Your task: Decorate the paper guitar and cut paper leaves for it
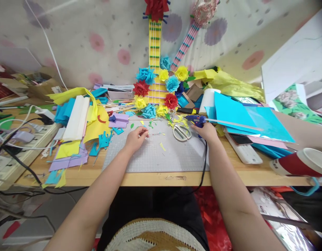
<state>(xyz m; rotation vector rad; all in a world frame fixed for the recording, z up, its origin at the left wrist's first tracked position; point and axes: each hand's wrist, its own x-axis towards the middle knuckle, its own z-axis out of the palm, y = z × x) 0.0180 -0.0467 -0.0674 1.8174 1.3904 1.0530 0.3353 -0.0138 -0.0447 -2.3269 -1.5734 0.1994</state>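
Observation:
My right hand (207,132) is closed round a blue hot glue gun (196,120). A long clear glue stick (234,124) sticks out of its back, and a black cord runs from it over the table edge. Over the grey cutting mat (150,162), my left hand (137,139) pinches its thumb and fingers together. A thin wire-like strip lies by those fingertips; I cannot tell whether it is held. White-handled scissors (182,133) rest on the mat beside the glue gun, with yellow paper scraps (178,122) around them.
A yellow paper guitar (154,45) covered with paper flowers leans at the back, beside a pink one (185,42). Blue sheets (236,111) and a red-white cup (302,162) are on the right. Crepe paper rolls (76,118) and a power strip (32,150) lie left.

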